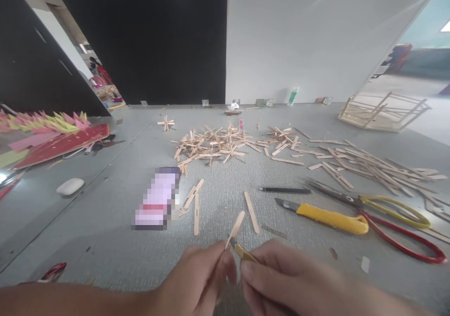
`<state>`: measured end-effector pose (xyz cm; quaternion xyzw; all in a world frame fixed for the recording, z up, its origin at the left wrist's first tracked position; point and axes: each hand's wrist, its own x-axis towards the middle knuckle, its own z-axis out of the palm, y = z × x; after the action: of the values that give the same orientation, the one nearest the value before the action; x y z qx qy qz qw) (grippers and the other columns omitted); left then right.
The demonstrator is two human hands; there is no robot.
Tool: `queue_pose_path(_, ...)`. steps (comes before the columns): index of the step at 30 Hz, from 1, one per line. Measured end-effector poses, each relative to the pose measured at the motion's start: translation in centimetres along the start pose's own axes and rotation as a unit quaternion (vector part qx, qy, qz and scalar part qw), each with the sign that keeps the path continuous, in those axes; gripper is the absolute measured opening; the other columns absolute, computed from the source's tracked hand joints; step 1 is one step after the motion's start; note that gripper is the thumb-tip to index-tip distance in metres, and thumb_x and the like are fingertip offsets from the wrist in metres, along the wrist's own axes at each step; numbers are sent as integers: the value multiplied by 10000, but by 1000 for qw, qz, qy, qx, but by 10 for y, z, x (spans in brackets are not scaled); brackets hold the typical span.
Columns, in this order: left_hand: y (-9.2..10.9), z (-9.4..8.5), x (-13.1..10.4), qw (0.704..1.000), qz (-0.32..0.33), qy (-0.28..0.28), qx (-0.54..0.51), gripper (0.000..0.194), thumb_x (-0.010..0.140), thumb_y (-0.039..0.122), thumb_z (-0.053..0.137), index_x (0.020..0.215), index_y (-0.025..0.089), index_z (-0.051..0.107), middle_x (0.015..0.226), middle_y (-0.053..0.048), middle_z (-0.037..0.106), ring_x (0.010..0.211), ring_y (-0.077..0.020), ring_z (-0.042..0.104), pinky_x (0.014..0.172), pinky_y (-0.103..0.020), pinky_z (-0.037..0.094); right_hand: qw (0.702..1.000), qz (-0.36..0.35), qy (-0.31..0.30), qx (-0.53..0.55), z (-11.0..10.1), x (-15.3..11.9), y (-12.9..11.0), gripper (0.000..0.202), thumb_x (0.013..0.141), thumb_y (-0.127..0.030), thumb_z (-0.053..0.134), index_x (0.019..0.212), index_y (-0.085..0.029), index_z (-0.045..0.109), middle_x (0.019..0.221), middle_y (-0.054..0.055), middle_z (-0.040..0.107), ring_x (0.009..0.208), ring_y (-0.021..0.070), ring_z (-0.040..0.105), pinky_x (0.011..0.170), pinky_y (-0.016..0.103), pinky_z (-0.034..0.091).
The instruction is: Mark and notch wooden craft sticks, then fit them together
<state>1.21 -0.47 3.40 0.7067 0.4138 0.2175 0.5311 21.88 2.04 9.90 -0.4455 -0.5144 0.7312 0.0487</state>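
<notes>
Fingers of the left hand (207, 274) pinch a wooden stick (236, 226) upright-ish over the grey table (126, 255), while the right hand (281, 274) grips a small yellow-handled knife (244, 252), its blade right at the stick, just this side of another loose stick (251, 212).

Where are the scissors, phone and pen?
Scissors (357, 202): head view, near the pivot, where blades meet handles.
Phone (156, 199): head view, middle of the blurred screen.
Pen (286, 190): head view, middle of the black barrel.
</notes>
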Motion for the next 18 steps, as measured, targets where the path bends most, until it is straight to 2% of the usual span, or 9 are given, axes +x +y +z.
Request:
queue_pose_path(4, 9, -11, 0, 995, 16, -9, 98, 245, 1039, 278, 350, 853, 212, 496, 647, 40, 429, 544, -120, 416, 548, -236, 351, 993, 60, -79, -64, -31, 5, -9, 303, 977, -343, 485, 713, -212, 555, 444, -105, 329, 352, 69, 242, 312, 166, 199)
queue_pose_path(8, 15, -11, -6, 993, 13, -47, 110, 235, 1018, 214, 414, 806, 211, 516, 626, 50, 443, 536, -112, 430, 567, -213, 386, 975, 40, -168, -139, -65, 15, -6, 294, 949, -342, 505, 700, -202, 576, 448, -92, 364, 351, 71, 271, 314, 170, 220)
queue_pose_path(10, 12, -6, -10, 993, 6, -48, 104, 236, 1017, 206, 453, 797, 209, 540, 632, 49, 473, 545, -108, 448, 594, -201, 420, 963, 22, -217, -157, -71, 19, -2, 321, 958, -356, 511, 684, -197, 567, 445, -89, 362, 359, 70, 278, 333, 179, 220)
queue_pose_path(11, 9, -3, -12, 994, 6, -43, 104, 229, 1016, 206, 465, 807, 207, 557, 645, 43, 500, 557, -110, 465, 609, -199, 436, 961, 18, -221, -163, -69, 20, 0, 332, 968, -360, 510, 684, -196, 563, 447, -89, 358, 368, 70, 278, 346, 182, 217)
queue_pose_path(13, 1, 2, -14, 993, 3, -3, 115, 225, 1030, 214, 443, 859, 203, 589, 688, 20, 555, 592, -122, 504, 631, -205, 459, 973, 16, -159, -169, -55, 19, 6, 332, 995, -384, 508, 732, -193, 580, 491, -81, 380, 418, 72, 316, 397, 180, 257)
queue_pose_path(15, -5, 5, -13, 991, -11, 47, 125, 228, 1040, 222, 407, 921, 197, 600, 728, -2, 594, 620, -137, 535, 635, -217, 472, 986, -4, -28, -164, -30, 18, 15, 313, 1016, -426, 511, 826, -198, 612, 604, -52, 449, 545, 92, 419, 509, 180, 361)
queue_pose_path(16, -7, 6, -13, 990, -16, 59, 128, 220, 1040, 224, 403, 940, 198, 598, 734, -6, 604, 625, -143, 544, 634, -220, 477, 986, -48, 59, -150, -15, 17, 21, 316, 1023, -433, 506, 846, -199, 622, 695, -23, 495, 670, 112, 486, 627, 187, 428)
queue_pose_path(17, -8, 6, -12, 990, -18, 59, 128, 207, 1037, 226, 407, 952, 201, 594, 736, -5, 611, 628, -146, 550, 636, -221, 481, 982, -78, 102, -136, 0, 17, 28, 349, 1030, -438, 484, 803, -201, 602, 726, -1, 518, 745, 137, 523, 696, 208, 454)
queue_pose_path(18, -8, 6, -11, 991, -15, 46, 128, 191, 1034, 227, 416, 959, 207, 591, 743, -3, 620, 635, -148, 557, 645, -221, 487, 981, -92, 115, -124, 13, 17, 34, 386, 1039, -462, 454, 784, -207, 592, 719, 7, 531, 733, 147, 532, 690, 223, 461)
